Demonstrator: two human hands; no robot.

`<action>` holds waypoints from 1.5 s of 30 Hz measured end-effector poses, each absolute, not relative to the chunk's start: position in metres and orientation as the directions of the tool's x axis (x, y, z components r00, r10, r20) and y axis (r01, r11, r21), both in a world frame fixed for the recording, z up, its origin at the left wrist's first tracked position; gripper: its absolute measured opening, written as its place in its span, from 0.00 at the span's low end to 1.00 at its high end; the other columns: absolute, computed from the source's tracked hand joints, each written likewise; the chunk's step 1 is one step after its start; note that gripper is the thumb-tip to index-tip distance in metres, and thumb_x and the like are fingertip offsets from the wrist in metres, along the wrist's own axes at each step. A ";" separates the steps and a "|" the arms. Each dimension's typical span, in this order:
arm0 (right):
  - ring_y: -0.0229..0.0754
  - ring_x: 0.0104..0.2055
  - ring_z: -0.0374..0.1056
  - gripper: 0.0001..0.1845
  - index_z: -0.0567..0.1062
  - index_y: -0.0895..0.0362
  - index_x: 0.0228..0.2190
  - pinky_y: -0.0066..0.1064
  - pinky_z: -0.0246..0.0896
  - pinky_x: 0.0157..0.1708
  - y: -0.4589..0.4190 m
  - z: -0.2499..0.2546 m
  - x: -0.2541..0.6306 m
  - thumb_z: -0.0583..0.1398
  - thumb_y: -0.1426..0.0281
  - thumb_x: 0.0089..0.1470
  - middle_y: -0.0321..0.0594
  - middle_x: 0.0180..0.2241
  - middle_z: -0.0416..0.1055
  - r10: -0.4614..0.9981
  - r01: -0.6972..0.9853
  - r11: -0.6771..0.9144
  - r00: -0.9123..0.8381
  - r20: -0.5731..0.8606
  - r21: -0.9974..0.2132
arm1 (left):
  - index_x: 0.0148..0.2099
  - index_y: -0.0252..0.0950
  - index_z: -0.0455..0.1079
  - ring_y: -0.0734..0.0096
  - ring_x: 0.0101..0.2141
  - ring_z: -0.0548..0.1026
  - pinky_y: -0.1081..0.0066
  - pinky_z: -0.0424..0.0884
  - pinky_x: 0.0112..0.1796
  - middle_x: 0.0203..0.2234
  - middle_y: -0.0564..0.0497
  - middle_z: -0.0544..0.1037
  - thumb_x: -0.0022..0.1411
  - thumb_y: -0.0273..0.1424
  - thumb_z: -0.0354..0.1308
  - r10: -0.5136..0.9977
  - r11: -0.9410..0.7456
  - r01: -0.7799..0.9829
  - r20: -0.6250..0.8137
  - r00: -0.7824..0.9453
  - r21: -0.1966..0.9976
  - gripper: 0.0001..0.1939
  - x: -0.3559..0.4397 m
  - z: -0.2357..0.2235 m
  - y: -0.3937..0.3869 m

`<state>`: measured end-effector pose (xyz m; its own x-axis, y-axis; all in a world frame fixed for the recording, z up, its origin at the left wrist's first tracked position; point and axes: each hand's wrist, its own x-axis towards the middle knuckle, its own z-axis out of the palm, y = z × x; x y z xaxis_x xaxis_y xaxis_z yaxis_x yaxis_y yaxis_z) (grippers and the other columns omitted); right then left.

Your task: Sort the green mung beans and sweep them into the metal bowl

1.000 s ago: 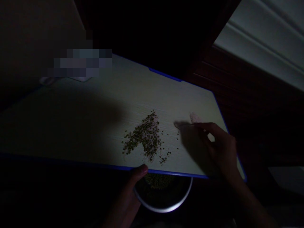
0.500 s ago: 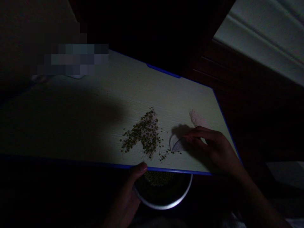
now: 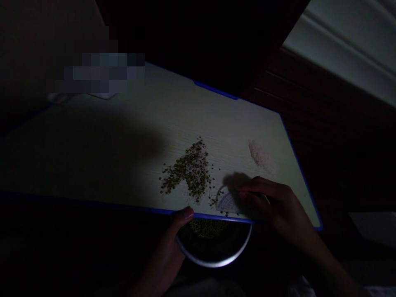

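A pile of small green beans (image 3: 187, 172) mixed with pale grains lies on a light table (image 3: 130, 136) with a blue edge. My right hand (image 3: 272, 204) pinches a small clear curved scraper (image 3: 227, 201) that rests on the table by the front edge, with a few beans against it. My left hand (image 3: 173, 243) grips the rim of a round metal bowl (image 3: 216, 247) held under the table's front edge; green beans lie inside it. A small heap of pinkish grains (image 3: 261, 156) sits to the right.
The room is very dark. The table's left half lies in shadow, with a pale object (image 3: 102, 95) at its far edge. Dark wooden furniture (image 3: 324, 123) stands to the right, and a light ribbed surface (image 3: 346, 45) shows at the upper right.
My right hand has drawn the scraper from near the pinkish heap down toward the front edge, pushing stray beans along. The left hand and bowl have stayed put.
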<state>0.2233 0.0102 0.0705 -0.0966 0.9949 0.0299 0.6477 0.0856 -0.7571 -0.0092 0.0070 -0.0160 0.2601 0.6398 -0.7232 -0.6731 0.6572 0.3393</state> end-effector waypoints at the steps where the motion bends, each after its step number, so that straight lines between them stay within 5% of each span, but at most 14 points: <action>1: 0.39 0.38 0.78 0.09 0.85 0.49 0.40 0.30 0.71 0.37 0.010 0.072 0.221 0.63 0.71 0.64 0.36 0.37 0.83 0.993 0.636 0.097 -0.114 0.031 -0.766 | 0.48 0.37 0.84 0.48 0.52 0.84 0.57 0.78 0.55 0.42 0.46 0.90 0.53 0.32 0.75 0.641 0.660 -0.671 -0.720 0.267 0.338 0.18 -0.009 -0.017 0.007; 15: 0.37 0.33 0.76 0.08 0.86 0.48 0.37 0.26 0.71 0.31 -0.018 0.075 0.210 0.64 0.70 0.63 0.35 0.32 0.81 0.996 0.621 0.066 -0.085 0.016 -0.781 | 0.39 0.36 0.85 0.50 0.45 0.87 0.57 0.79 0.54 0.39 0.45 0.90 0.53 0.35 0.75 0.598 0.713 -0.626 -0.740 0.308 0.315 0.12 -0.011 -0.021 0.006; 23: 0.42 0.40 0.80 0.07 0.86 0.46 0.38 0.30 0.73 0.39 -0.011 0.070 0.242 0.67 0.60 0.61 0.36 0.41 0.85 0.967 0.677 -0.129 0.249 0.060 -0.725 | 0.43 0.39 0.85 0.50 0.50 0.85 0.57 0.77 0.57 0.39 0.49 0.90 0.50 0.32 0.78 0.640 0.652 -0.669 -0.733 0.233 0.356 0.16 -0.010 -0.016 0.006; 31: 0.40 0.35 0.78 0.08 0.86 0.46 0.38 0.28 0.73 0.33 -0.021 0.065 0.217 0.64 0.67 0.63 0.36 0.34 0.82 0.998 0.686 0.019 0.032 0.057 -0.727 | 0.41 0.37 0.85 0.49 0.49 0.85 0.57 0.76 0.57 0.39 0.46 0.90 0.53 0.34 0.76 0.635 0.683 -0.654 -0.705 0.314 0.324 0.13 -0.011 -0.019 0.006; 41: 0.44 0.40 0.81 0.07 0.86 0.47 0.39 0.31 0.74 0.37 -0.006 0.068 0.227 0.67 0.62 0.61 0.37 0.40 0.85 0.951 0.678 -0.090 0.275 0.139 -0.730 | 0.48 0.39 0.84 0.47 0.55 0.82 0.54 0.74 0.60 0.43 0.46 0.90 0.54 0.32 0.75 0.645 0.650 -0.683 -0.717 0.265 0.333 0.18 -0.010 -0.017 0.005; 45: 0.45 0.42 0.81 0.09 0.86 0.49 0.40 0.36 0.74 0.44 0.010 0.067 0.222 0.66 0.62 0.61 0.37 0.41 0.85 0.977 0.671 -0.069 0.196 0.087 -0.738 | 0.48 0.37 0.84 0.47 0.55 0.82 0.55 0.75 0.59 0.43 0.45 0.90 0.54 0.32 0.75 0.645 0.655 -0.677 -0.715 0.270 0.335 0.18 -0.010 -0.015 0.005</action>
<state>0.2222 0.0096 0.0667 0.1956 0.9768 0.0871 0.6713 -0.0686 -0.7380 -0.0102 0.0047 -0.0150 0.2702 0.6452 -0.7146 -0.6773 0.6549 0.3352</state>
